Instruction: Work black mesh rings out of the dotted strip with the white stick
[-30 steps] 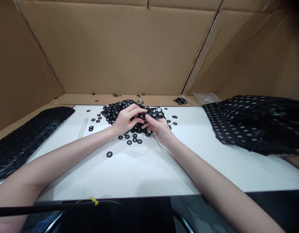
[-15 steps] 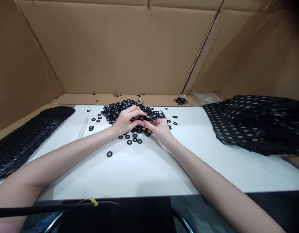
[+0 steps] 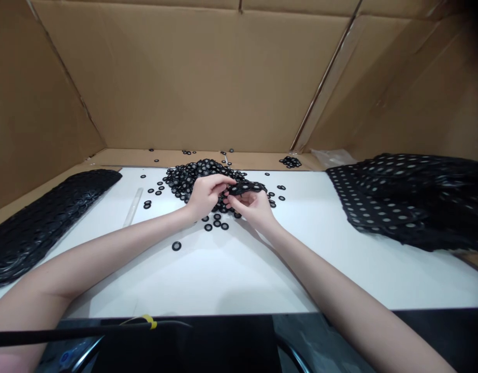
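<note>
A heap of small black rings (image 3: 184, 176) with grey centres lies at the back middle of the white table (image 3: 192, 280). In front of the heap, my left hand (image 3: 205, 194) pinches at the left end of a dark, dotted piece (image 3: 246, 187). My right hand (image 3: 256, 207) holds that piece from below, its fingers wrapped under it. The fingertips of both hands are close together. Several loose rings (image 3: 217, 224) lie just in front of my hands, and a single ring (image 3: 176, 246) lies nearer the front edge.
A shiny black bundle (image 3: 48, 223) lies at the left, beside a clear strip (image 3: 133, 207). Black dotted sheeting (image 3: 394, 207) is heaped at the right. Cardboard walls (image 3: 192, 77) stand behind; a small ring pile (image 3: 290, 161) sits at the back. A black cable (image 3: 87, 331) crosses the lower left.
My left hand has shifted slightly, its fingers now straighter and more closed at the piece's left end. The dotted piece sits a little differently over my right hand.
</note>
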### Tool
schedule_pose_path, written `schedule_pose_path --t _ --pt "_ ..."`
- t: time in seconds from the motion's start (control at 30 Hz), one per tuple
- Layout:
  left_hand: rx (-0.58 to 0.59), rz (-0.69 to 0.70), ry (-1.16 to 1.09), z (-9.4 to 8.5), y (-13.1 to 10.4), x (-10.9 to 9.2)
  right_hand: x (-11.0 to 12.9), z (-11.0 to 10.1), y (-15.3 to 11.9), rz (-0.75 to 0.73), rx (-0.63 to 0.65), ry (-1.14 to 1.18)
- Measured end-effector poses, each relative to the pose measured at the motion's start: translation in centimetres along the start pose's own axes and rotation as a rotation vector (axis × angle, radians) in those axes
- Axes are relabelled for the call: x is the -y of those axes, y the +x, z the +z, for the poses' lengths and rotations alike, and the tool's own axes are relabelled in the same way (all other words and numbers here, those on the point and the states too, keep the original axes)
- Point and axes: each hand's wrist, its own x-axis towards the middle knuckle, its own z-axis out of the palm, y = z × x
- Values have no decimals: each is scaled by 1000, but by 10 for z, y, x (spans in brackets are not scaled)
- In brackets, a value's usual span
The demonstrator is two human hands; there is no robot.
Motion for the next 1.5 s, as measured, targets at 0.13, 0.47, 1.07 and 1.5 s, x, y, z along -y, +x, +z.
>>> schedule_pose_path --t 0.13,0.47,1.07,1.5 --pt "55 9 -16 -3 2 -3 2 0 0 19 -25 -2" --pt "23 166 134 -5 0 -2 12 -1 -2 42 -103 -18" --pt "56 107 145 -2 -4 -3 8 -1 -3 -98 -38 -202" --pt "-220 -432 -321 -7 22 18 6 3 -6 -65 35 -27"
